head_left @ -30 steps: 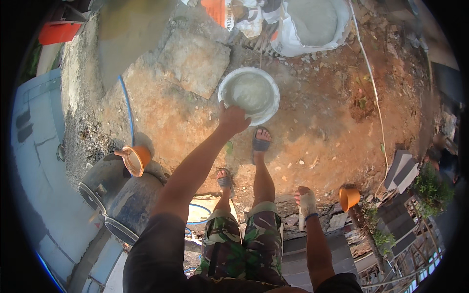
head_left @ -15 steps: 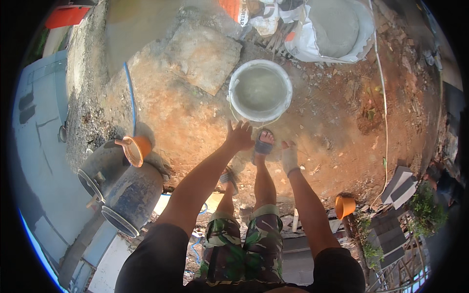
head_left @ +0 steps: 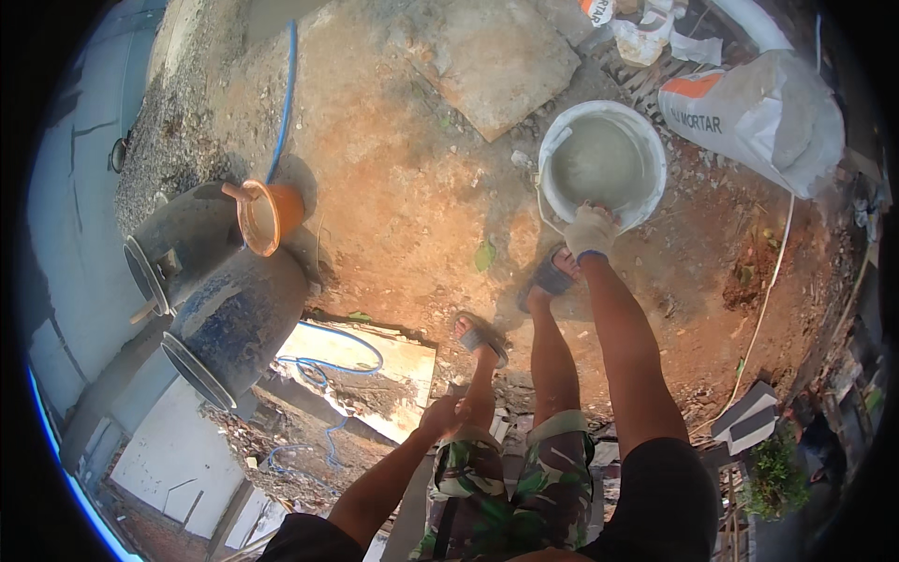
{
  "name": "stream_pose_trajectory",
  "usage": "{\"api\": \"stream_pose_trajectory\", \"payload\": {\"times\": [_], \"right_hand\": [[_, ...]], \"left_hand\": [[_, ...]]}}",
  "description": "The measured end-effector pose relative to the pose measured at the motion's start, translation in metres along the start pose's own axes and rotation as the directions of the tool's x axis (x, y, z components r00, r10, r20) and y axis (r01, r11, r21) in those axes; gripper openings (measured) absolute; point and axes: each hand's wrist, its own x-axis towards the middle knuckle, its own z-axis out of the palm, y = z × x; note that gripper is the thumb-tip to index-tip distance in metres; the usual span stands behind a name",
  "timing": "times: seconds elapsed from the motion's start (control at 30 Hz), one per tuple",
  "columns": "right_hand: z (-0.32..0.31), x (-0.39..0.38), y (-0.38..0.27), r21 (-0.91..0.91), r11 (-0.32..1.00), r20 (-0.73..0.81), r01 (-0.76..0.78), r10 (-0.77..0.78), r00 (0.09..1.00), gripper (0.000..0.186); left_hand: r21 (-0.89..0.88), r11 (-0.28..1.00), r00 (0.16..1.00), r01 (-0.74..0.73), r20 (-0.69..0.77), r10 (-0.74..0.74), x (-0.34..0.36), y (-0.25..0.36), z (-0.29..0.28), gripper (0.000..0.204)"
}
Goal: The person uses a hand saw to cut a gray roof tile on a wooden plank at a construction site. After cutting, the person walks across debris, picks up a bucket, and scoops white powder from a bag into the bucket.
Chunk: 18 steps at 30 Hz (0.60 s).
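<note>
A round pale bucket (head_left: 599, 155) holds cloudy grey-green liquid, with a thin loop handle hanging at its left side. My right hand (head_left: 593, 229), in a pale knitted glove, has its fingers closed on the bucket's near rim. My bare left hand (head_left: 443, 413) hangs low over my left knee with its fingers curled; I cannot make out whether it holds anything. My sandalled feet (head_left: 552, 276) stand just below the bucket. A white and orange sack (head_left: 749, 122) of grey powder lies just right of the bucket.
At left, two large dark drums (head_left: 234, 328) lie on their sides beside an orange pail (head_left: 279, 217) and a blue hose (head_left: 288, 84). A flat stone slab (head_left: 492, 70) is at the top. Coiled hose lies on a pale board (head_left: 407, 375). A white cord (head_left: 777, 272) and grey blocks (head_left: 744, 412) are at right.
My gloved right hand has moved up onto the bucket rim. My left hand has left the bucket and dropped toward my knee. The view has turned, shifting the bucket rightward in it.
</note>
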Motion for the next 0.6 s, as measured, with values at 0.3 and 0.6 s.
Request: {"api": "stream_pose_trajectory", "payload": {"times": [0.3,0.6], "right_hand": [[0.028,0.026,0.044,0.333,0.928,0.011,0.166,-0.179,0.984,0.039],[-0.034,0.031,0.042,0.425,0.856,0.055,0.294,-0.349,0.935,0.041]], "left_hand": [[-0.369,0.927,0.965,0.063,-0.215,-0.151,-0.038,-0.054,0.122,0.046],[-0.480,0.877,0.985,0.014,-0.144,-0.095,-0.043,-0.076,0.133,0.035]]}}
